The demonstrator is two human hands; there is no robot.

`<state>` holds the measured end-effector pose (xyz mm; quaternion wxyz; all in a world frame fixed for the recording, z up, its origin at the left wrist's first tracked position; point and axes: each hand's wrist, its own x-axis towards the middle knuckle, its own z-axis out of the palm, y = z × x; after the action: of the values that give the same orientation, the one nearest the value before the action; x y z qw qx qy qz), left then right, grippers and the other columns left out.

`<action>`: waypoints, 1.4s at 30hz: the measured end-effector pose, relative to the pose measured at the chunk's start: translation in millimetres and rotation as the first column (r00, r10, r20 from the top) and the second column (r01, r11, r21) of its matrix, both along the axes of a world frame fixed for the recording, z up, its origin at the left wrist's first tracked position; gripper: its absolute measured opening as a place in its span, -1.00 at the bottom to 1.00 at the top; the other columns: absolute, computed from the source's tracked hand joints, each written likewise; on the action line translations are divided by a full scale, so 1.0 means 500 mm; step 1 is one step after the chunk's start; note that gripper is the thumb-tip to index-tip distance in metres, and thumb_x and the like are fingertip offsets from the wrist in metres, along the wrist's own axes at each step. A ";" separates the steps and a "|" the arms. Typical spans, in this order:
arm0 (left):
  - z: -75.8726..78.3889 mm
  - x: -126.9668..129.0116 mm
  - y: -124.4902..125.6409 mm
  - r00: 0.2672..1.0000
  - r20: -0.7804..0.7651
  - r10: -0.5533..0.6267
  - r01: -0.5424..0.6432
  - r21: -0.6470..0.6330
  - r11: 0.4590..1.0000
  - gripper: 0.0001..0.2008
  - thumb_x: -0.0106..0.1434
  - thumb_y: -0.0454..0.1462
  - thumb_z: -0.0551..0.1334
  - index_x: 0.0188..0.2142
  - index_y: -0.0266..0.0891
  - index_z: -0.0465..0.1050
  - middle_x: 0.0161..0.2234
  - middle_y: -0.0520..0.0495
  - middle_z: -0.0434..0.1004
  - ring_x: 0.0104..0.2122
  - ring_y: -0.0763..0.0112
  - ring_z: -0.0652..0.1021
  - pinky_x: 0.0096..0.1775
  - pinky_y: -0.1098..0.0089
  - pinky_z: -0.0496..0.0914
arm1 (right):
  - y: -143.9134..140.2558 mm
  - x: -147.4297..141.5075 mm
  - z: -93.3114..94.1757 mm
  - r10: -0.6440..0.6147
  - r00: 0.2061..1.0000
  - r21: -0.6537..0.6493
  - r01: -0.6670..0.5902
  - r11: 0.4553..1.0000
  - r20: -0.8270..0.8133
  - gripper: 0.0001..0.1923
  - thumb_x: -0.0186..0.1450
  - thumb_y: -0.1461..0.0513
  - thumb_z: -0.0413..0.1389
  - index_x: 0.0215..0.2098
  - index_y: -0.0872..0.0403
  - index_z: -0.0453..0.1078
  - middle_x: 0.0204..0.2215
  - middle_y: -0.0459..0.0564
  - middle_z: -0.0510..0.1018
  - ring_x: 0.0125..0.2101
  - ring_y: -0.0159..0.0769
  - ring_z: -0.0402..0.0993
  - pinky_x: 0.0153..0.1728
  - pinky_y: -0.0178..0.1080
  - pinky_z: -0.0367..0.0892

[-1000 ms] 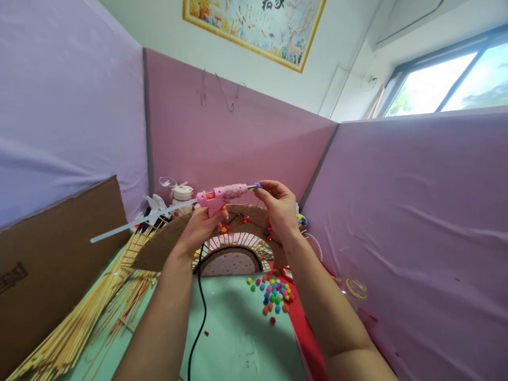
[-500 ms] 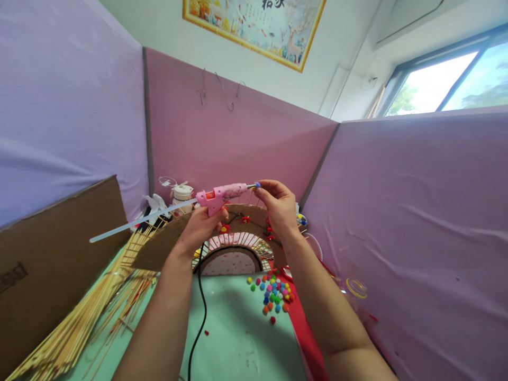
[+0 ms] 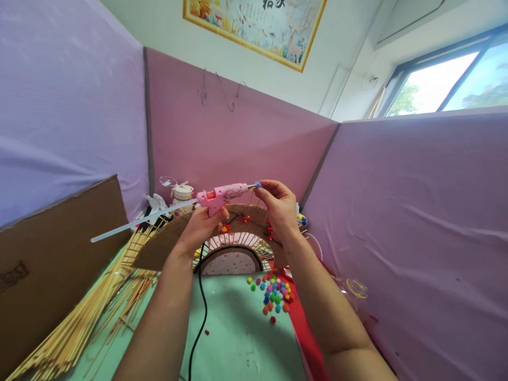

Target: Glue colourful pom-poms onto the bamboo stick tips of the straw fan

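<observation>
Left hand [image 3: 204, 225] wraps the pink glue gun [image 3: 215, 199], right hand [image 3: 282, 207] pinches a small blue piece [image 3: 258, 185] right at the nozzle [image 3: 251, 186], both up by the brown arch [image 3: 159, 248]! Red flowers [image 3: 246, 219] already sit on that arch, it seems; the blue piece isn't on yet, and a scatter of pom-poms [image 3: 274, 297] lies loose on the green tabletop [image 3: 230, 328]

The pink glue gun [image 3: 215, 199] points rightward at a small bluish piece [image 3: 258, 184]
</observation>
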<state>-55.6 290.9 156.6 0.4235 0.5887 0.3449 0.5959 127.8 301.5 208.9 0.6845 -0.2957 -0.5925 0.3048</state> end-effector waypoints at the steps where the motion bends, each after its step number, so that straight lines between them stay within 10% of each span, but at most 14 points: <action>1: 0.001 0.000 -0.001 1.000 -0.002 0.005 -0.005 -0.002 1.000 -0.62 0.05 0.00 0.33 -0.51 -0.29 0.40 -0.52 -0.02 0.45 -0.64 0.57 0.35 -0.58 0.49 0.21 | 0.000 0.000 0.000 0.001 1.000 -0.002 -0.001 1.000 -0.001 -0.80 0.11 0.16 0.32 -0.29 0.01 0.52 -0.31 -0.07 0.63 -0.24 -0.31 0.55 -0.09 -0.16 0.48; 18: -0.002 0.004 0.002 0.995 0.092 -0.047 0.048 -0.008 0.999 -0.61 0.01 0.01 0.39 -0.43 -0.29 0.43 -0.51 0.00 0.45 -0.60 0.54 0.38 -0.55 0.49 0.27 | -0.046 0.037 0.013 0.198 0.948 -0.146 -0.239 0.960 -0.249 -0.72 -0.06 0.20 0.43 -0.39 -0.01 0.52 -0.38 -0.15 0.64 -0.34 -0.40 0.57 -0.15 -0.29 0.52; 26: 0.011 0.015 -0.012 0.987 0.154 -0.056 0.061 -0.026 0.998 -0.71 0.00 -0.15 0.42 -0.35 -0.26 0.47 -0.51 0.05 0.43 -0.59 0.55 0.35 -0.52 0.48 0.29 | -0.124 0.220 0.042 -0.168 0.979 -0.081 0.178 0.981 0.118 -0.74 0.03 0.12 0.39 -0.33 -0.02 0.54 -0.38 -0.08 0.64 -0.37 -0.31 0.57 -0.21 -0.15 0.52; 33: 0.004 0.018 -0.002 0.995 0.097 0.025 -0.026 0.011 1.000 -0.81 0.11 -0.22 0.35 -0.32 -0.29 0.48 -0.48 0.05 0.46 -0.56 0.56 0.35 -0.48 0.50 0.27 | -0.052 0.425 -0.045 -0.299 0.819 -0.161 0.422 0.892 0.490 -0.62 -0.09 0.02 0.40 -0.40 0.08 0.55 -0.44 -0.02 0.64 -0.45 -0.33 0.50 -0.30 -0.19 0.45; 42: -0.003 0.018 0.003 0.993 0.094 0.076 -0.078 0.015 0.997 -0.85 0.10 -0.29 0.32 -0.32 -0.28 0.45 -0.39 -0.01 0.55 -0.56 0.58 0.39 -0.48 0.50 0.31 | 0.014 0.460 -0.130 -0.191 0.798 -0.208 0.366 0.907 0.571 -0.68 -0.04 0.05 0.34 -0.40 0.08 0.54 -0.43 -0.02 0.65 -0.42 -0.30 0.52 -0.24 -0.18 0.43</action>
<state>-46.6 292.3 154.8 0.4105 0.5503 0.3416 0.6419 357.8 308.4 144.0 0.4734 -0.5569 -0.6547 0.1925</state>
